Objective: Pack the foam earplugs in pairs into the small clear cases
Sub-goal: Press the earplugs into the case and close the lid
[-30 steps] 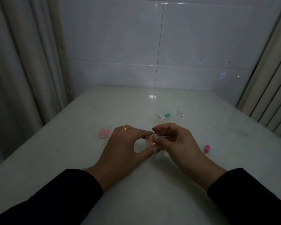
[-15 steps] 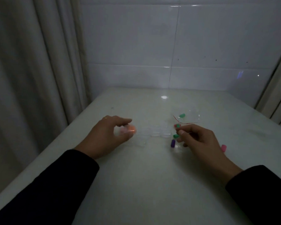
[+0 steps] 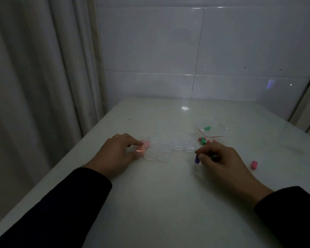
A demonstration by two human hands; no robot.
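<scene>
- Evidently a filled case is being set down: the left hand (image 3: 118, 154) pinches a small clear case (image 3: 140, 152) glowing orange-pink at its fingertips, at the left end of the row, just beside a pink earplug pair (image 3: 145, 144) already lying there.
- Next along, the row of empty clear cases (image 3: 168, 149) sits on the desk (image 3: 159, 203) between the two hands.
- Further right, the right hand (image 3: 220, 161) curls its fingers round a purple earplug (image 3: 197, 159), with something green tucked under them; what else it holds cannot be told.
- Loose green and pink earplugs (image 3: 202, 140) lie just behind it, near a clear bag (image 3: 215, 130) with one green plug; a lone pink earplug (image 3: 254, 165) lies apart at right.
- Next, a matching pair must go into an empty case.
- A second ago both hands met together on one case; now they are well apart.
</scene>
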